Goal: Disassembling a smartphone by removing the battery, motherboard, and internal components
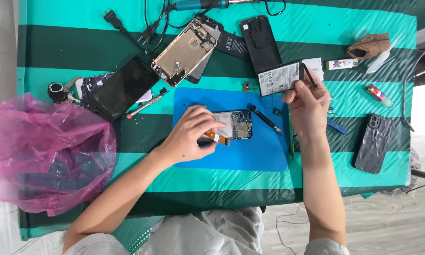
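Green-striped cloth (80, 42) covers the table, with one blue mat (269, 156) laid at its middle. On the mat an opened phone (238, 125) is pinned flat, its long axis running left to right and its camera end pointing right; the left hand (191, 134) is pressed on its left half, fingers closed over an orange flex strip (217, 137). One battery (279, 78) is held above the mat's far right corner, clamped between thumb and fingers of the right hand (309, 101), its long axis roughly left to right, tilted up at the right; a thin black tool (310, 75) is gripped alongside it. Two screwdrivers are seen: a black one (265, 119) on the mat and a red-tipped one (144, 106) beside it. Further items: one gold phone frame (184, 52), one dark screen (123, 87), one black cased phone (373, 141), two lighters (378, 94), one pink bag (42, 151).
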